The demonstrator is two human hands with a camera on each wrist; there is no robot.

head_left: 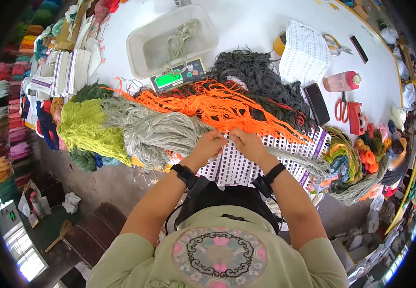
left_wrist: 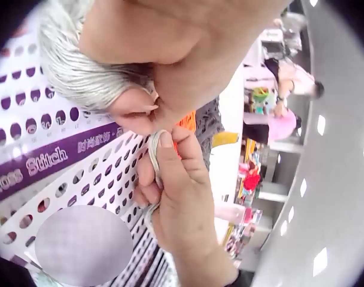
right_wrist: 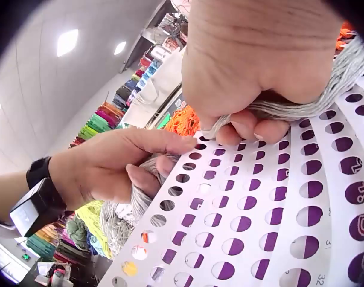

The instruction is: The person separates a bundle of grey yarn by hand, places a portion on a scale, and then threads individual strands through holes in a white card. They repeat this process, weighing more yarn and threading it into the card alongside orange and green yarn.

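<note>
Both hands meet over white punched thread cards (head_left: 236,165) at the table's front edge. My left hand (head_left: 210,145) grips a skein of light grey embroidery thread (head_left: 162,134), whose bulk spreads out to the left. Close beside it, my right hand (head_left: 247,145) pinches a strand of grey thread (left_wrist: 156,156) between thumb and fingers. In the right wrist view, grey thread (right_wrist: 301,109) runs under the right palm, and the curled right fingers (right_wrist: 244,127) lie along the holes at the card's edge. "Cross Stitch" is printed on a card's purple band (left_wrist: 47,158).
Orange thread (head_left: 217,108) and black thread (head_left: 251,72) lie behind the hands, yellow-green thread (head_left: 90,127) at the left. Farther back are a plastic tub (head_left: 145,48) on a digital scale (head_left: 188,72), a card stack (head_left: 306,53), a phone (head_left: 317,103) and red-handled scissors (head_left: 342,109).
</note>
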